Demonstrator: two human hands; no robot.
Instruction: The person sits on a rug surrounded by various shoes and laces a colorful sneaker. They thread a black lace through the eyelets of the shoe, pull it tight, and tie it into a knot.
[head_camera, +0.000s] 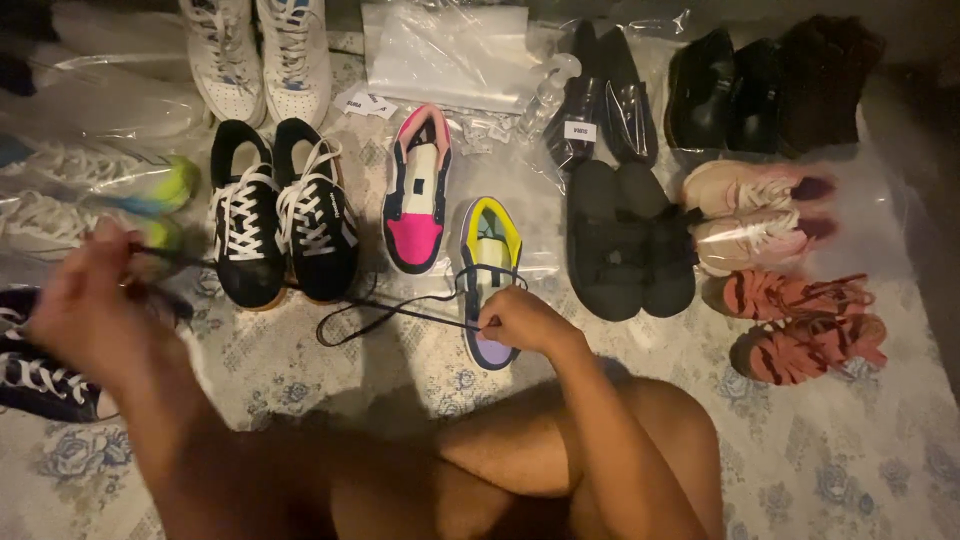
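Note:
A multicoloured sneaker (490, 265) with a yellow toe and purple heel lies on the patterned cloth in front of me. My right hand (522, 318) rests on its heel end, pinching a black shoelace (385, 312) that loops out to the left. My left hand (88, 300) is raised at the far left, blurred, gripping the other end of the same lace. A matching pink and black sneaker (417, 190) lies just left of and beyond the yellow-toed one.
A black pair with white laces (283, 212) sits to the left. White sneakers (258, 55), black slip-ons (628, 240), pink sneakers (755, 215), red sandals (800, 325), dark boots (770, 85) and plastic bags (450, 50) surround them. My bare knees (560, 450) fill the foreground.

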